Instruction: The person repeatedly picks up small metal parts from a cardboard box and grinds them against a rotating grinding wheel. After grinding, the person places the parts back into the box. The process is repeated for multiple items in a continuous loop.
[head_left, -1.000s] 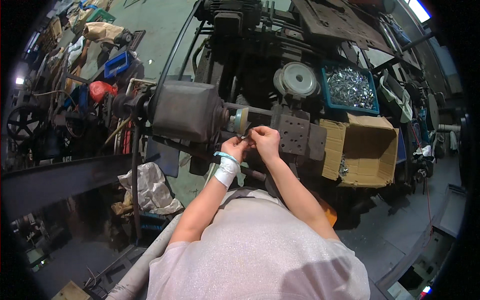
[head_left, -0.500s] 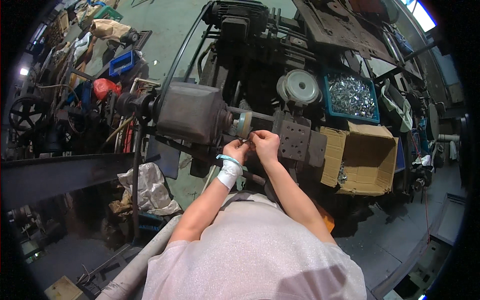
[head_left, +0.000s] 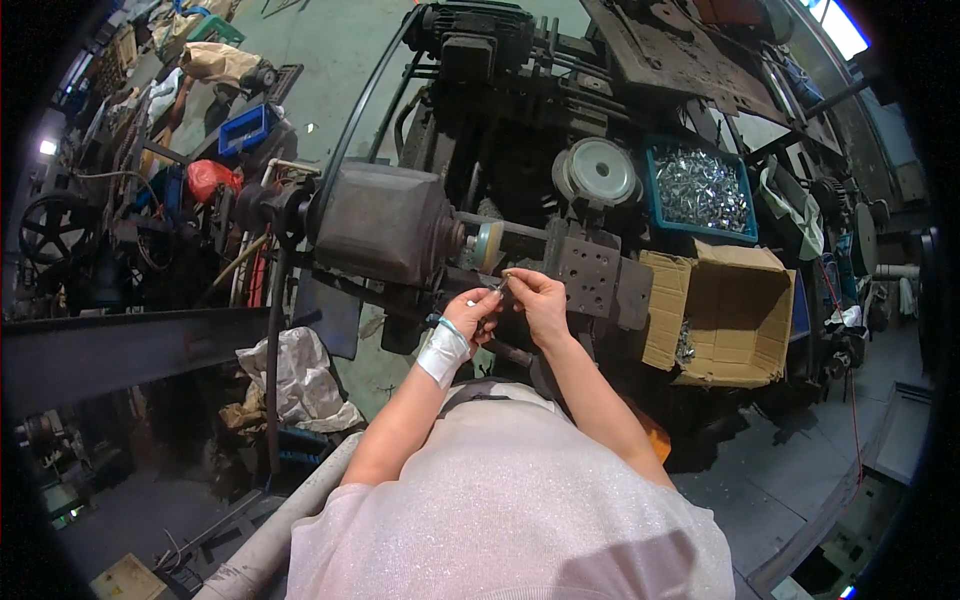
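Just in front of the pale, blue-rimmed wheel (head_left: 489,247) on the machine's shaft, my two hands meet at the fingertips. My left hand (head_left: 472,316), with a white wrap and a light blue band at the wrist, is closed in a pinch. My right hand (head_left: 541,307) pinches from the other side. Between them is a small shiny metal piece (head_left: 500,287), mostly covered by fingers, so its exact shape cannot be made out. Both hands are apart from the wheel. A dark metal housing (head_left: 382,224) stands left of the wheel.
Right of my hands is a plate with holes (head_left: 588,277). Beyond it stand a round disc (head_left: 602,171) and a teal crate (head_left: 702,190) heaped with shiny metal parts. An open cardboard box (head_left: 735,315) with a few parts sits at the right. A long belt (head_left: 355,120) runs at the left.
Both hands have drawn back from the wheel toward my body. My left wrist has turned, and the right hand has shifted slightly to the right.
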